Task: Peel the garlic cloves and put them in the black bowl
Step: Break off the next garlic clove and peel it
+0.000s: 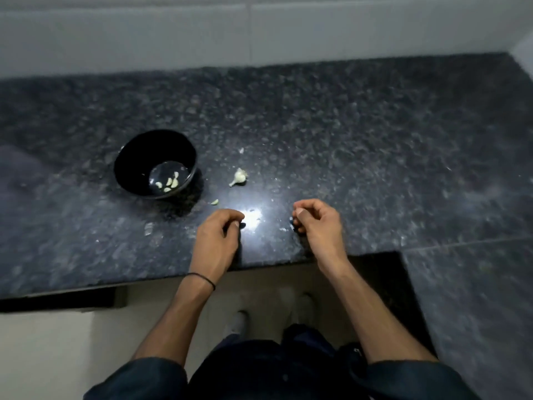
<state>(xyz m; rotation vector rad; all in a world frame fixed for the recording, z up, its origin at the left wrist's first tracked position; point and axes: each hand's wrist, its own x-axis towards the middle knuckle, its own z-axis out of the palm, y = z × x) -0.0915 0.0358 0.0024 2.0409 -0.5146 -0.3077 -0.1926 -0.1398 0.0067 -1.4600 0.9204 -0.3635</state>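
Now our left hand [219,232] and right hand [317,223] sit low in the middle of the frame over the tabletop [346,125], fingers curled in, and we cannot tell if either is pinching any garlic. Some peeled cloves [170,183] lie in the black bowl [129,166] at the middle left, with the garlic bulb [239,177] just right of it. We should take what looks like a loose clove [215,202] near our left hand, pull its skin off gently, and drop it right over the bowl.
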